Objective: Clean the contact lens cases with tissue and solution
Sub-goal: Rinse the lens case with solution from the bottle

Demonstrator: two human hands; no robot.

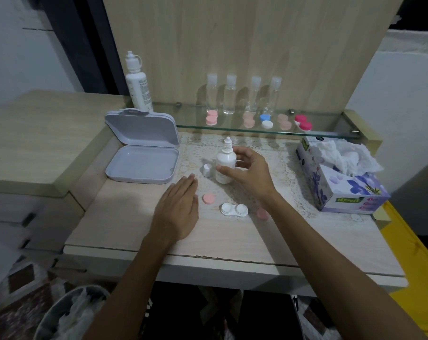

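Small solution bottle (pixel 225 163) upright, nozzle up (cap off).
Right hand (pixel 248 174) loosely cupping it; left hand (pixel 177 209) flat, holding nothing.

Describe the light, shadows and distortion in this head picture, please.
Head view: dim, soft light; the clear bottles cast pale shadows on the wood panel; the right hand shades the lace mat; wide-angle lens bends the table edge; corners look blurred.
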